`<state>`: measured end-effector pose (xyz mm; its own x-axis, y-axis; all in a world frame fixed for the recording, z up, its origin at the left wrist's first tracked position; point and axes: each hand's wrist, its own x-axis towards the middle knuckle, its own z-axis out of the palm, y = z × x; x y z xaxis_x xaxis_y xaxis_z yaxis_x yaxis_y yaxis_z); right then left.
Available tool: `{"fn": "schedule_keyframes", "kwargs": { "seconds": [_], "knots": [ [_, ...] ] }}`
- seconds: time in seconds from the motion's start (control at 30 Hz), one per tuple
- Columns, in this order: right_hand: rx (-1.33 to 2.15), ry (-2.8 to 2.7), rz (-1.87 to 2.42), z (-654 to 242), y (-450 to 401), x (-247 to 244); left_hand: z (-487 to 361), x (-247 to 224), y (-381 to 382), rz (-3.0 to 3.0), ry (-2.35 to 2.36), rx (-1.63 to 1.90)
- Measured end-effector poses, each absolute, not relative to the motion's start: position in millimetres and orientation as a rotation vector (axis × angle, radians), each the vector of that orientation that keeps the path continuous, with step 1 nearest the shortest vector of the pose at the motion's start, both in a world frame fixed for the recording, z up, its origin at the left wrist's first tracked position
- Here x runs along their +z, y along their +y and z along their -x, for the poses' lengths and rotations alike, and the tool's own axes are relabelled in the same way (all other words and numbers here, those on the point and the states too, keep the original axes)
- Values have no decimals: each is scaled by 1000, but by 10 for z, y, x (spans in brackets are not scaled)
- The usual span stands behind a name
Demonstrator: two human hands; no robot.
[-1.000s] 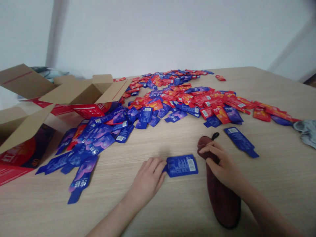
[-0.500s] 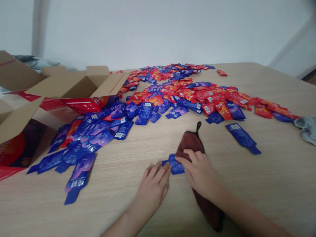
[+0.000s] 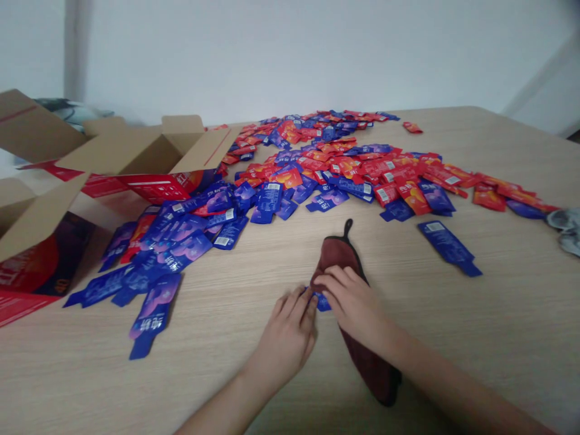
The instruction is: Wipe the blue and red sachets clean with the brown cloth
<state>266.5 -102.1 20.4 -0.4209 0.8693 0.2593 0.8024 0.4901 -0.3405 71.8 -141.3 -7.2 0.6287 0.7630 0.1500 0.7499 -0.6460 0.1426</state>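
A dark red cloth pouch [image 3: 369, 368] with black edging and a small loop at its far end lies on the table. My right hand [image 3: 351, 299] grips its upper part, fingers closed on the fabric. Under the pouch's left edge a blue packet [image 3: 323, 302] shows only in part. My left hand [image 3: 292, 323] rests just left of it, fingers together and their tips on the packet's left end, touching the pouch's edge. Another blue packet [image 3: 448, 248] lies alone to the right of the pouch.
Red and blue packets [image 3: 399, 175] are heaped across the wooden table [image 3: 226, 386]. More blue packets [image 3: 176, 244] lie at the left beside open cardboard boxes [image 3: 136, 154]. A grey cloth [image 3: 568, 229] sits at the right edge.
The pouch and my right hand have moved left, and the pouch now covers more of the blue packet. My left hand stays at the packet's left end. The view has shifted slightly.
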Motion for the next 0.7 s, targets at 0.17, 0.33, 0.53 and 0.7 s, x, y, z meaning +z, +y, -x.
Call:
{"fn": "schedule_keyframes", "kwargs": {
  "seconds": [0.17,0.33,0.53,0.7],
  "knots": [
    [219,-2374,1450,-2799,-1030,50,-717,-91,-1428,-2731,1317,287],
    [274,-2280,1570,-3401,-934,4,-688,-97,-1409,-2744,1284,299],
    [336,-2192,1472,-3158,-910,287,-713,-89,-1415,-2734,1302,316],
    [359,-2416,1340,-2679,-1044,246,-702,-107,-1412,-2751,1298,322]
  ]
}}
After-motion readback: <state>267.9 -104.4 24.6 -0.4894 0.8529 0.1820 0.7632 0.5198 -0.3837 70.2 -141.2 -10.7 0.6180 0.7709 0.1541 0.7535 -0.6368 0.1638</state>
